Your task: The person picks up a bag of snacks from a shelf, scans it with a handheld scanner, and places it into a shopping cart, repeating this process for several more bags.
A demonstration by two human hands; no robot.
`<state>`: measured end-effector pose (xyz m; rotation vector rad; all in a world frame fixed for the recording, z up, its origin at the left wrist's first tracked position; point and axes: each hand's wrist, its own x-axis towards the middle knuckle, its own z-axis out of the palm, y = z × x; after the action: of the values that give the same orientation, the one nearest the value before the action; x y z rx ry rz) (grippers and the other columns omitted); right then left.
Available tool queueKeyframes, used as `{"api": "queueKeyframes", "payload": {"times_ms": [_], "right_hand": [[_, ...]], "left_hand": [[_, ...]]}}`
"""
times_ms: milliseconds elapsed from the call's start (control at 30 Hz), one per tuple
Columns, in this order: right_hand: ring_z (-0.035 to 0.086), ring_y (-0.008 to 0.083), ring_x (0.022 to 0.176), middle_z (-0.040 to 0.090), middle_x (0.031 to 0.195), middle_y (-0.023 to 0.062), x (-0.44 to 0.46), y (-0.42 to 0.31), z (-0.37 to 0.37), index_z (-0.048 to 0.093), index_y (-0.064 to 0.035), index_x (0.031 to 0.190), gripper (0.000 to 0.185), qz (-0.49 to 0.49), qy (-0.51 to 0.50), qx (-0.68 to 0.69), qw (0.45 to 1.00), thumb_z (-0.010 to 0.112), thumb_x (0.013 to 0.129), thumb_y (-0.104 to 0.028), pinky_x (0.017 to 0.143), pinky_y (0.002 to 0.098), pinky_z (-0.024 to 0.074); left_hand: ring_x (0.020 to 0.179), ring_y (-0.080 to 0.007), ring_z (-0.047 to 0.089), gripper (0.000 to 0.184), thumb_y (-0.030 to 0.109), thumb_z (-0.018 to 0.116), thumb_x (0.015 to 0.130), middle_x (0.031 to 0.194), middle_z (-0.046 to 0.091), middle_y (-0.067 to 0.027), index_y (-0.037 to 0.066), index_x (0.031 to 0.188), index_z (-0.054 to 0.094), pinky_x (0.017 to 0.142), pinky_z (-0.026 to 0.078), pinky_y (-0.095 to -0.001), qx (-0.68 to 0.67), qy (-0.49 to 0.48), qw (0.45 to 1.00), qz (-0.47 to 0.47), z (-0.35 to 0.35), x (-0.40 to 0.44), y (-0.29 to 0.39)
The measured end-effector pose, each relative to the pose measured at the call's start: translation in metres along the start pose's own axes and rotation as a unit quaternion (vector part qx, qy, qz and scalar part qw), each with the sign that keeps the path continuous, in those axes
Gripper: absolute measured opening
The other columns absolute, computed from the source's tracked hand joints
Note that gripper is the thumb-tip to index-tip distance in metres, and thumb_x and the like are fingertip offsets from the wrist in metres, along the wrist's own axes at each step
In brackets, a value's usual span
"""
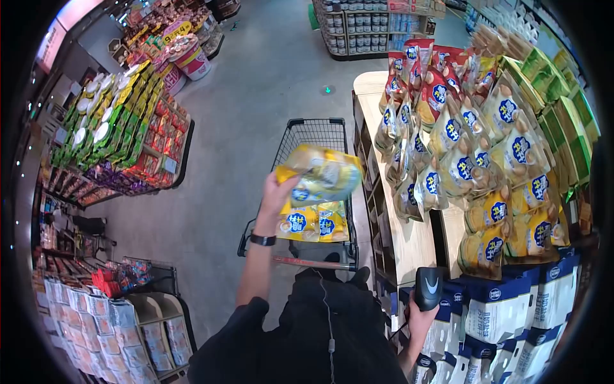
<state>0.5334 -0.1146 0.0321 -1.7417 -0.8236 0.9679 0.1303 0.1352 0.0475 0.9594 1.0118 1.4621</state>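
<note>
My left hand [277,194], with a dark band on the wrist, grips a yellow snack bag [325,174] by its left edge. The bag is slightly blurred and hangs over a black wire shopping cart [311,128]. Two more yellow bags with blue logos, one of them a yellow bag [299,223] on the left, lie in the near part of the cart, below the held one. Off to the right, my right hand [420,318] is wrapped around a black handheld barcode scanner [428,288], beside the shelf's near end.
On my right, a wooden shelf [406,256] carries clear snack bags [462,168], yellow bags [489,246] and blue-and-white packages [495,313]. Stacked green packs [105,131] stand on a display at left. Jars [358,29] fill a far shelf. Grey floor [217,160] runs between the displays.
</note>
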Motion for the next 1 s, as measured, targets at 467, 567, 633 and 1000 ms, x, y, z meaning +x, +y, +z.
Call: {"api": "queueKeyframes", "payload": {"times_ms": [467, 567, 633, 1000], "right_hand": [[0.054, 0.0077, 0.053, 0.06, 0.062, 0.0002, 0.037, -0.019, 0.039, 0.066, 0.0009, 0.084, 0.014, 0.0, -0.106, -0.058, 0.993, 0.078, 0.084, -0.005, 0.05, 0.0278, 0.0427], [0.054, 0.0082, 0.053, 0.06, 0.062, 0.0003, 0.033, -0.006, 0.038, 0.066, 0.0016, 0.086, 0.014, -0.003, -0.084, -0.068, 0.994, 0.078, 0.084, -0.006, 0.051, 0.0283, 0.0433], [0.053, 0.0083, 0.052, 0.06, 0.063, 0.0002, 0.028, -0.008, 0.039, 0.065, 0.0008, 0.085, 0.015, -0.014, -0.066, -0.079, 0.995, 0.078, 0.084, -0.006, 0.05, 0.0281, 0.0422], [0.056, 0.0096, 0.054, 0.063, 0.068, 0.0027, 0.015, -0.001, 0.032, 0.066, 0.0012, 0.089, 0.018, 0.01, -0.013, -0.072, 0.997, 0.079, 0.084, -0.009, 0.051, 0.0288, 0.0442]], "left_hand": [[0.084, -0.0044, 0.062, 0.017, -0.002, 0.069, 0.092, 0.093, 0.067, -0.0029, 0.003, 0.096, 0.054, 0.072, 0.053, -0.0219, 0.173, 0.043, 0.984, 0.017, -0.056, -0.005, -0.085], [0.089, -0.0065, 0.065, 0.024, -0.002, 0.068, 0.092, 0.103, 0.07, -0.0062, 0.001, 0.114, 0.059, 0.075, 0.054, -0.0226, 0.179, 0.015, 0.983, 0.045, -0.041, 0.006, -0.091], [0.093, -0.0085, 0.067, 0.039, -0.001, 0.067, 0.092, 0.11, 0.073, -0.0089, -0.001, 0.13, 0.064, 0.078, 0.054, -0.0234, 0.198, -0.014, 0.978, 0.066, -0.033, 0.018, -0.095], [0.135, -0.0364, 0.054, 0.03, -0.005, 0.065, 0.083, 0.129, 0.069, -0.0144, 0.007, 0.11, 0.072, 0.114, 0.042, -0.0465, 0.484, -0.258, 0.816, 0.184, -0.012, -0.005, -0.138]]}}
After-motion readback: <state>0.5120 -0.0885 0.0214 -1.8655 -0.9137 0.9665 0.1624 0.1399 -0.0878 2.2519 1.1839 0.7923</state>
